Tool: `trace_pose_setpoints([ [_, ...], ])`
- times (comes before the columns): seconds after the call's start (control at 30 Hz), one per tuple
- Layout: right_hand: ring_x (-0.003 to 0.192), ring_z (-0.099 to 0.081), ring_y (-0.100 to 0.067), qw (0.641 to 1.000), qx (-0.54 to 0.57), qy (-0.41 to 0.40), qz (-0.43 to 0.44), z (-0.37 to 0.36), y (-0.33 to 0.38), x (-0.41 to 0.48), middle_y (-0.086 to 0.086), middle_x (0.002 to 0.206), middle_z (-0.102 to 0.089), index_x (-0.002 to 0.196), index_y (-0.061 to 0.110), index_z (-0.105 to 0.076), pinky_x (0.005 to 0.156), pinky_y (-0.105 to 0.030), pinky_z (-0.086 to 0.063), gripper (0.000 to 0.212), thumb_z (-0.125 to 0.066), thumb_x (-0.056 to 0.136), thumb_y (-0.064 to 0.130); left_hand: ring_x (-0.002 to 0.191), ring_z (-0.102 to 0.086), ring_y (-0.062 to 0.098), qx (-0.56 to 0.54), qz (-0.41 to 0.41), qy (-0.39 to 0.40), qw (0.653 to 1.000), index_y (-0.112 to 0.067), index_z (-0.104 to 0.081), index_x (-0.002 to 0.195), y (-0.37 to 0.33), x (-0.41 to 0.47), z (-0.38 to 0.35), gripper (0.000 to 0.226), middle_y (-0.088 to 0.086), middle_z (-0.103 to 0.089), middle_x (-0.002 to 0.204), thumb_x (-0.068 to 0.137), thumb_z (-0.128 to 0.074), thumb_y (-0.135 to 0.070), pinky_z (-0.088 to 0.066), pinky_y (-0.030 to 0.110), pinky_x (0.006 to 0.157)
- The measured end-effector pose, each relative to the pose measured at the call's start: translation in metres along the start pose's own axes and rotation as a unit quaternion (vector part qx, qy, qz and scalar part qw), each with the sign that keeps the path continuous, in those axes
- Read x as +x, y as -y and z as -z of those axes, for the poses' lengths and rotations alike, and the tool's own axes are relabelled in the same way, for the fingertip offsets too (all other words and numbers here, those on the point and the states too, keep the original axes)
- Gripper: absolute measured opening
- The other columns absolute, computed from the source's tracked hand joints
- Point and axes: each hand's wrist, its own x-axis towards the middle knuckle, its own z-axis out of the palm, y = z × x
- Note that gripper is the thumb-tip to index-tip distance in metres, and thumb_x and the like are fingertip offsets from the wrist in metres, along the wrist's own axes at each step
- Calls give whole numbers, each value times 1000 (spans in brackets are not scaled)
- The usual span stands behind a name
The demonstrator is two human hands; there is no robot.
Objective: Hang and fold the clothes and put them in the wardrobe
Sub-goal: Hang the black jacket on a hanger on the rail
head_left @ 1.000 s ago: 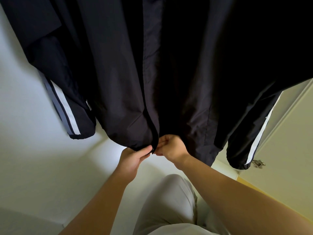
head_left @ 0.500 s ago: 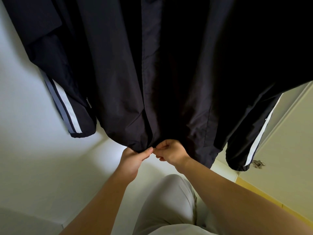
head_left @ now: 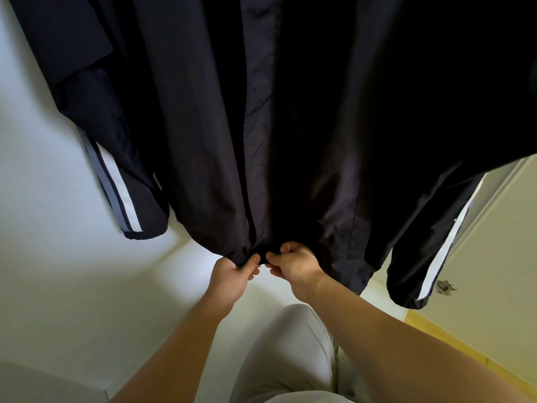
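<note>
A black jacket (head_left: 290, 117) hangs in front of me and fills the upper half of the view. Its two sleeves with white and grey stripes hang down at the left (head_left: 128, 199) and right (head_left: 436, 251). My left hand (head_left: 232, 274) pinches the bottom hem just left of the front opening. My right hand (head_left: 293, 263) pinches the hem right beside it, thumbs almost touching. Whatever the jacket hangs from is out of view above.
White wardrobe walls (head_left: 58, 257) lie to the left and behind the jacket. At the right stands a cream door (head_left: 494, 257) with a metal fitting (head_left: 444, 287). My light-trousered leg (head_left: 284, 350) shows below my arms, and a strip of yellow floor (head_left: 453, 341) lies at the lower right.
The front edges at the hem, slightly apart a second ago, are now drawn together between my two hands. Both hands stay at the hem and shifted only slightly.
</note>
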Motion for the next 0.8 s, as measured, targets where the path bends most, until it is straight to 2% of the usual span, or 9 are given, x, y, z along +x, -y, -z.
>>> trace_pose_setpoints([
  [0.13,77,-70,-19,999,-29,5,13,2,-2,0,-6,88,-65,88,15,-50,73,-30,-59,21,-67,91,2,70,-70,7,50,-13,-3,999,-21,-72,88,3,0,2,15,-9,-74,72,96,-65,-32,-51,19,66],
  [0.3,74,-70,-18,999,-35,4,19,2,-3,-1,-7,90,-66,88,14,-50,70,-29,-59,20,-67,91,3,73,-70,5,65,-17,19,998,-25,-69,89,-2,-3,2,14,-11,-74,74,98,-61,-31,-49,11,60],
  [0.43,73,-69,-17,998,-51,-3,28,0,-5,-1,-4,85,-65,87,15,-50,69,-29,-57,21,-68,90,4,70,-70,8,29,4,12,999,-19,-72,89,1,-2,1,15,-6,-74,74,98,-62,-27,-50,19,65],
  [0.57,85,-70,-26,996,-84,-14,40,1,-6,-1,-3,80,-66,84,17,-50,82,-39,-58,22,-68,90,7,69,-69,9,9,9,7,1000,-12,-74,94,2,2,1,14,-2,-75,73,96,-65,-23,-50,26,70],
  [0.67,83,-67,-26,993,-110,-19,44,2,-5,-1,-2,75,-64,80,17,-47,86,-43,-56,25,-69,90,10,67,-70,10,8,20,-4,1000,-10,-74,93,-1,0,-1,16,0,-75,72,95,-67,-24,-52,28,70],
  [0.73,79,-64,-24,987,-154,-19,49,3,0,-1,-3,76,-64,80,18,-47,81,-41,-55,25,-69,90,14,64,-71,14,30,64,0,997,-3,-73,94,-12,0,-2,30,2,-74,69,95,-66,-32,-54,28,65],
  [0.8,70,-60,-19,966,-253,4,58,8,10,-8,-1,76,-61,86,18,-52,65,-32,-52,18,-68,91,21,60,-70,19,152,142,59,976,0,-71,93,-33,0,3,56,4,-74,68,97,-53,-53,-54,28,59],
])
